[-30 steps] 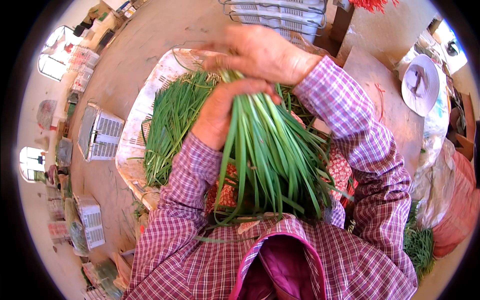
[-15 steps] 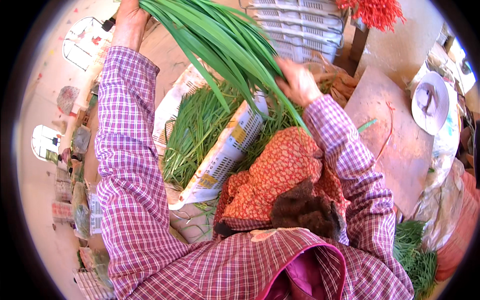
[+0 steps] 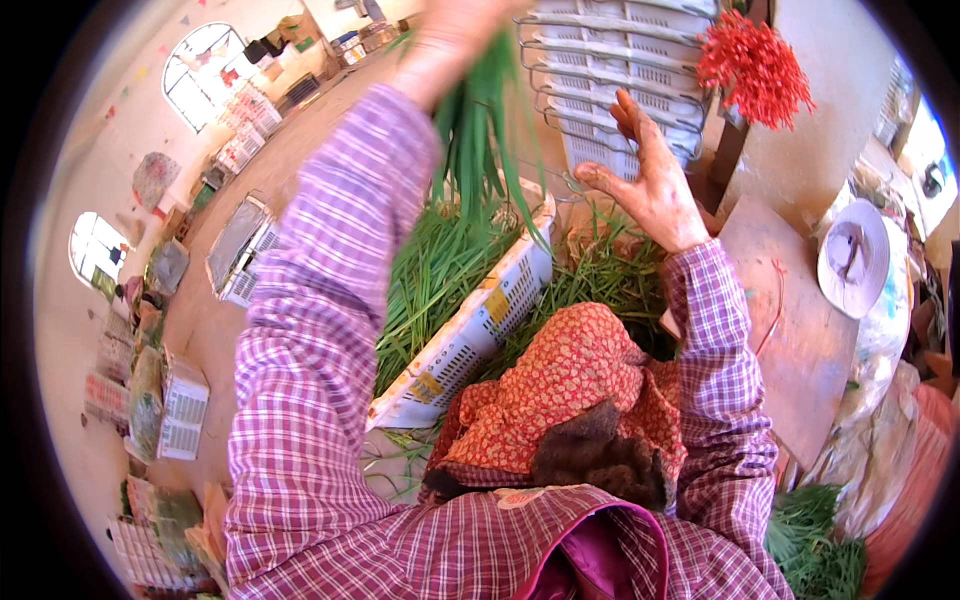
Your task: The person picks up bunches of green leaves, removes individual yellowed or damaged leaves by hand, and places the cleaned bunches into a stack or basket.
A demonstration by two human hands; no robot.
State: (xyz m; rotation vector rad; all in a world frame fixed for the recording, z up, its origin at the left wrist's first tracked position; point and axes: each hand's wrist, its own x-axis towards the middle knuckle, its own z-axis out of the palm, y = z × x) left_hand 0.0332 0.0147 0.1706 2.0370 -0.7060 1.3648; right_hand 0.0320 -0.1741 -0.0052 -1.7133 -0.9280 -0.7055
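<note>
At the top edge my left hand is closed around a bunch of garlic chives; motion blurs the hand and its fingers are partly cut off. The long green leaves hang down from it over a white plastic crate. More chives fill that tilted crate. To the right, my right hand is raised and open, thumb and fingers apart, holding nothing. Below it, loose chives lie between the crate and the red patterned cloth on my lap.
Stacked white crates with metal handles stand ahead. A bundle of red ties hangs beside them. On the right are a brown board, a pale hat and a heap of greens. Another crate stands far left.
My left hand has moved right with the chives, which now hang down instead of stretching across to the right. My right hand has let go of their leaves and opened.
</note>
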